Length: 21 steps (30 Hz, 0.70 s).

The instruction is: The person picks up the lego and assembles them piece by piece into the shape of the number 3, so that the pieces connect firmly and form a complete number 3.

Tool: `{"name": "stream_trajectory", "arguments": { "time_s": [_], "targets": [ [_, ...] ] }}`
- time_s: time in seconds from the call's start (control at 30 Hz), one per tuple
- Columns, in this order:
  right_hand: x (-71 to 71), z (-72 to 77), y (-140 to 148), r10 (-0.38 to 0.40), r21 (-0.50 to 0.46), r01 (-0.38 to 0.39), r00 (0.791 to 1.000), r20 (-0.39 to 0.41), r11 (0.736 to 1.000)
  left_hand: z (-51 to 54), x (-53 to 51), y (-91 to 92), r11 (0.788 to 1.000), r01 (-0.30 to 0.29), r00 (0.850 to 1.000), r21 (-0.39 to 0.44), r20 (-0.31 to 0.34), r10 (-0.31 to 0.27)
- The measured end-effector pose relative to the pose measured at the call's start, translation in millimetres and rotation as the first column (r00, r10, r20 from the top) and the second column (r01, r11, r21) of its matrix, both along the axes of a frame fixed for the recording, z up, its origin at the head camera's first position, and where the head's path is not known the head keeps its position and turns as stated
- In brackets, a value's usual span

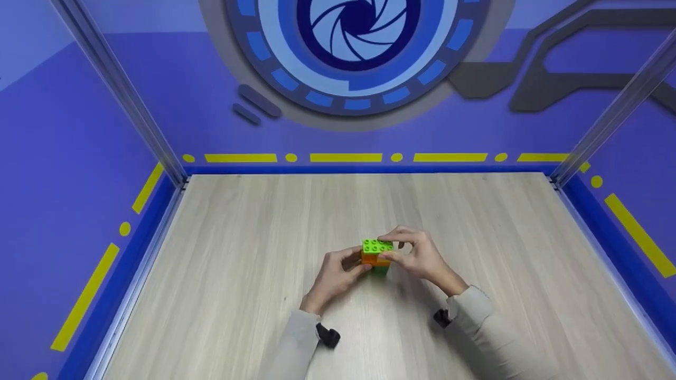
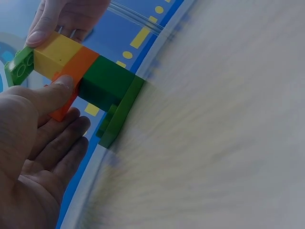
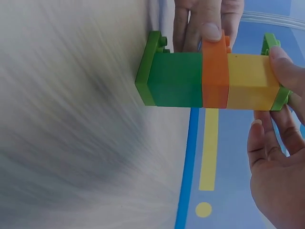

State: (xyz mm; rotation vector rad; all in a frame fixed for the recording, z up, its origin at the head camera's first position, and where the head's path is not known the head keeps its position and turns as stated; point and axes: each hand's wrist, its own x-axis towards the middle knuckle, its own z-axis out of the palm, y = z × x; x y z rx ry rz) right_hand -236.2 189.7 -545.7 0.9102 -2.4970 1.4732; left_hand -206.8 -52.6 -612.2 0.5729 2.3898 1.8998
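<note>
A small upright stack of toy building bricks stands in front of me. From the bottom it has a thin green brick (image 3: 147, 76), a dark green block (image 3: 176, 78), a thin orange brick (image 3: 214, 76), a yellow block (image 3: 252, 81) and a thin light green brick (image 1: 373, 246) with studs on top. The light green brick overhangs the yellow block, its hollow underside partly visible in the left wrist view. My left hand (image 1: 338, 272) pinches the orange brick, thumb on its near side. At the top, my right hand (image 1: 420, 256) pinches the light green brick, its thumb also against the yellow block's edge.
The stack is on a pale wood-grain table (image 1: 237, 237). Blue printed panels (image 1: 343, 142) with yellow dashes close off the back and both sides, with metal posts (image 1: 132, 100) at the corners. A black wrist device (image 1: 328, 335) sits at the left cuff, another at the right.
</note>
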Motion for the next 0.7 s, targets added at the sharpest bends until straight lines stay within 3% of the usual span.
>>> {"name": "stream_trajectory", "arguments": {
  "time_s": [0.33, 0.7],
  "targets": [
    [-1.9, -2.0, -2.8, 0.008, -0.039, -0.008, 1.000, 0.022, 0.999, 4.3, -0.1, -5.2, 1.000, 0.006, 1.000, -0.003, 0.006, -0.006],
    [0.2, -2.2, 1.0, 0.030, -0.016, -0.029, 0.999, 0.032, 0.999, 7.5, -0.7, -7.4, 1.000, 0.019, 1.000, 0.007, -0.023, -0.018]
  ]
}}
